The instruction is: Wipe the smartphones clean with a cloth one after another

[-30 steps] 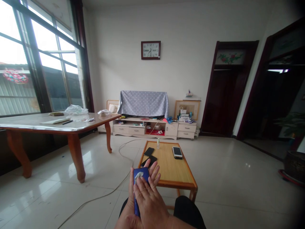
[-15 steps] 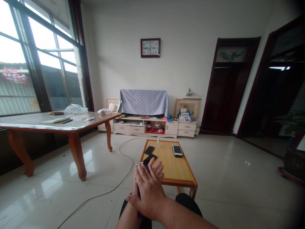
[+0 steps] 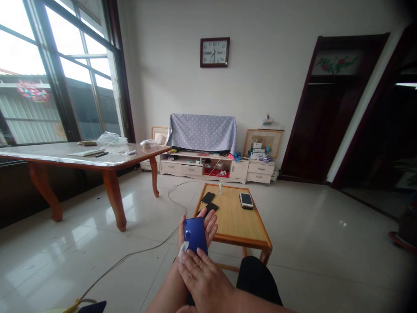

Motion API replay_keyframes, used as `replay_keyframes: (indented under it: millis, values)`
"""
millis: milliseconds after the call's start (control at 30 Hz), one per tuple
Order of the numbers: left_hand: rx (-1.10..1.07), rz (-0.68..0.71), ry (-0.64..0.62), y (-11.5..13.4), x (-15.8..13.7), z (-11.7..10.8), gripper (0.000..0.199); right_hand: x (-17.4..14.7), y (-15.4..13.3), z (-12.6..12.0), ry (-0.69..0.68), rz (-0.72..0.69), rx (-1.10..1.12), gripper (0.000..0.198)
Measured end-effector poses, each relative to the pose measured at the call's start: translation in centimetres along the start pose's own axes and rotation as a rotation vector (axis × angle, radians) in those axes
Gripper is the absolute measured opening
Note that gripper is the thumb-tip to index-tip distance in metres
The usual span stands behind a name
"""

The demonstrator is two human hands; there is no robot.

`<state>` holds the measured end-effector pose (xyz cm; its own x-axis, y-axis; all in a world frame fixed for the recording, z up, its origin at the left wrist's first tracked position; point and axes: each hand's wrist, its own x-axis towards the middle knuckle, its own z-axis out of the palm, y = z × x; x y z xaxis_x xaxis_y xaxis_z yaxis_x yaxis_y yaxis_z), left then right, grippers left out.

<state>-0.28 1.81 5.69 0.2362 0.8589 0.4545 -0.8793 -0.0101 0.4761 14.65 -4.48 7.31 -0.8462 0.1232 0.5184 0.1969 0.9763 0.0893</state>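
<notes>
A blue smartphone lies back side up in my left hand, whose fingers show past its right edge and whose thumb is along its left edge. Across its lower part rests my right hand, fingers together, pressing a crumpled white tissue against the phone's lower left. Part of the tissue is hidden under those fingers. Just beyond my hands, two dark phones, a farther one and a nearer one, lie on the wooden coffee table.
A small clear bottle and a white-faced phone on a dark one are on the coffee table. At left stands a larger table with plastic bags. A cable runs over the floor. A cabinet lines the far wall.
My right hand has slid down the phone towards me with the tissue, uncovering the phone's blue upper back. The view has shifted a little.
</notes>
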Motion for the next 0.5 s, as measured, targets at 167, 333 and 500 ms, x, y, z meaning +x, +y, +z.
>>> replay_keyframes:
  millis: [167, 333, 500]
  values:
    - [0.049, -0.053, 0.075, 0.2, 0.4, 0.6, 0.084, 2.0, 0.6, -2.0, -0.024, 0.148, 0.032, 0.078]
    - [0.069, 0.066, 0.153, 1.0, -0.4, 0.6, 0.083, 0.0, -0.5, 1.0, 0.073, -0.045, -0.019, 0.083]
    - [0.103, 0.006, 0.143, -0.5, -0.4, 2.3, 0.078, 1.9, 1.3, -1.2, 0.012, 0.186, 0.012, 0.08]
